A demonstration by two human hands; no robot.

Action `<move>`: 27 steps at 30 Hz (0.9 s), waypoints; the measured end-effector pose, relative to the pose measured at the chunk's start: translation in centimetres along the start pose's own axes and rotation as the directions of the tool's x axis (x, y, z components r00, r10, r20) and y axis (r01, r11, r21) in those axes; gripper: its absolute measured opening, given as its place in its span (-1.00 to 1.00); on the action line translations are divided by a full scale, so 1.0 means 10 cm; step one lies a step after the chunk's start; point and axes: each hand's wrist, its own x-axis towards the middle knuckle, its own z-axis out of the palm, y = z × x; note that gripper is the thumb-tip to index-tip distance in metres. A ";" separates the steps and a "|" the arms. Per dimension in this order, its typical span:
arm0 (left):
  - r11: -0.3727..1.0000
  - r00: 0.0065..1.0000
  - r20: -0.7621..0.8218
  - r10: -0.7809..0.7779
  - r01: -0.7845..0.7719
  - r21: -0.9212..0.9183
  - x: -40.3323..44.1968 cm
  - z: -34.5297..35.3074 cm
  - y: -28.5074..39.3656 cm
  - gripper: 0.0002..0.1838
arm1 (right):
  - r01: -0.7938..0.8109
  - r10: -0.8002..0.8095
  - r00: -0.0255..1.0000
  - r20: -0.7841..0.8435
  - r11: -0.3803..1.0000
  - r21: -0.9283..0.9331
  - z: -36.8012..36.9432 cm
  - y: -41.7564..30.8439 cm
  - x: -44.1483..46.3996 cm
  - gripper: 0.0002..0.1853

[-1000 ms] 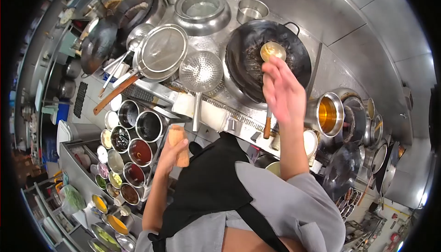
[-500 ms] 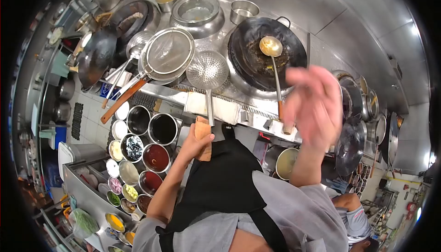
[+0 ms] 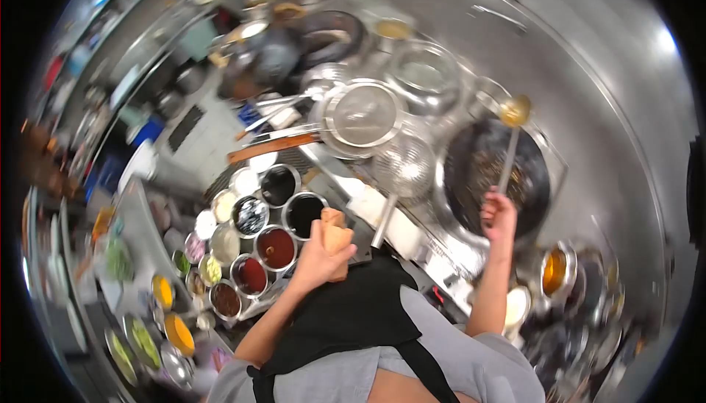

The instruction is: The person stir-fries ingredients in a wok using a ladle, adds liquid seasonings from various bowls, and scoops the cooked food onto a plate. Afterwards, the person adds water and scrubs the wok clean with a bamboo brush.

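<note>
My left hand (image 3: 315,262) is closed around a folded orange-brown cloth (image 3: 336,238) in front of my black apron (image 3: 346,307). My right hand (image 3: 500,215) grips the handle of a ladle (image 3: 515,111). The ladle's handle crosses above a dark wok (image 3: 462,171), and its bowl is beyond the wok's far rim, near a small metal container (image 3: 489,95). Oily residue shows on the wok's inner surface. Left of the wok lies a perforated skimmer (image 3: 403,169), its handle pointing toward me.
Round mesh strainers (image 3: 362,114) with a wooden handle rest left of the skimmer. Behind them stands a metal pot (image 3: 423,72). Several sauce and ingredient containers (image 3: 276,247) crowd the left side. A white towel (image 3: 404,234) lies along the stove's front edge. More pans (image 3: 588,285) are at the right.
My right hand has come down from the air and taken hold of the ladle, whose bowl has moved from inside the wok to past its far rim. The view has turned.
</note>
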 end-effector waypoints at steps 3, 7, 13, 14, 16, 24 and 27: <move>0.983 0.996 -0.064 -0.058 0.069 0.169 -0.12 0.07 0.18 -0.27 | -0.027 0.020 0.987 0.162 0.999 0.046 0.20 -0.43 1.07 -0.94; 0.958 0.991 -0.132 0.021 0.017 0.287 -0.33 0.14 0.35 -0.31 | -0.200 0.164 0.963 0.213 0.967 0.158 0.51 -0.47 2.75 -0.76; 0.965 0.964 -0.257 -0.061 0.123 0.232 -0.64 0.22 0.52 -0.38 | 0.120 -0.131 0.990 -0.046 0.975 -0.187 0.56 -0.38 4.13 -0.77; 0.963 0.956 -0.279 -0.093 0.157 0.220 -0.67 0.22 0.52 -0.39 | 0.126 -0.169 0.983 -0.073 0.905 -0.406 0.79 -0.21 3.96 -0.78; 0.965 0.945 -0.311 -0.105 0.172 0.196 -0.73 0.22 0.55 -0.39 | 0.161 -0.284 0.954 -0.092 0.749 -0.643 1.16 0.11 3.34 -0.81; 0.974 0.913 -0.407 -0.029 0.117 0.194 -0.83 0.35 0.48 -0.42 | 0.039 -0.044 0.999 0.006 0.786 -0.617 1.32 0.68 2.96 -0.77; 0.978 0.924 -0.377 0.062 0.019 0.206 -0.82 0.39 0.50 -0.42 | 0.129 0.003 0.976 0.216 0.793 -0.595 1.25 0.77 3.35 -0.80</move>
